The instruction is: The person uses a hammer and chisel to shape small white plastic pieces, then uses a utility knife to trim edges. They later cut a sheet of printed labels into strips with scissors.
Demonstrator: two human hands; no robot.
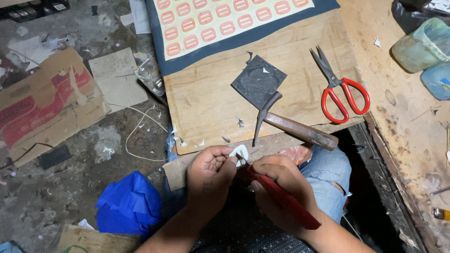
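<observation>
Left hand (209, 169) pinches a small white cutout (240, 153), right hand (276, 182) grips red-handled scissors (286, 199) (blade tips right by fingertips) — one slip nicks skin.

You are in a small craft workshop: a scarred wooden board (211, 103) serves as your counter at centre frame, with a hammer (293, 126) and red-handled scissors (340, 89) on it, paper offcuts scattered about, and cardboard scraps (42, 103) littering the dusty floor (56, 197) at left.

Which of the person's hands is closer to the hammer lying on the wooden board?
The right hand. It sits just below the hammer, close under its wooden handle, gripping a red-handled tool. The left hand is farther off, below and left of the hammer's head, pinching a small white piece.
</observation>
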